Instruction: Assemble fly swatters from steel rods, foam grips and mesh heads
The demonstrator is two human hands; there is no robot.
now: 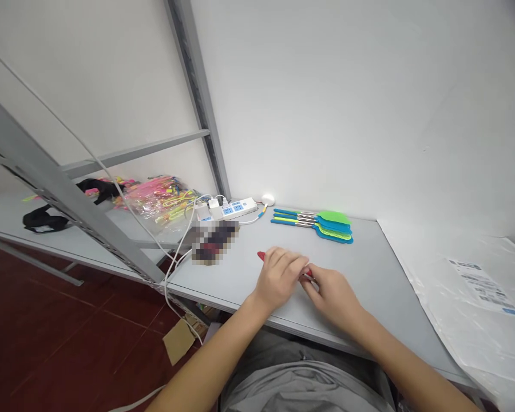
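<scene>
My left hand and my right hand meet over the grey table, both closed around a thin red-handled item. Its red tip sticks out to the left of my left hand and a bit of red shows between the hands; the middle is hidden by my fingers. It looks like a fly swatter, though its head is not visible. Three fly swatters with blue handles, metal shafts and green and blue heads lie at the back of the table, well clear of my hands.
A white power strip with plugged chargers and cables sits at the back left, beside a blurred dark object. Colourful packaged toys and a black strap lie on the left shelf. A white plastic bag with labels covers the right.
</scene>
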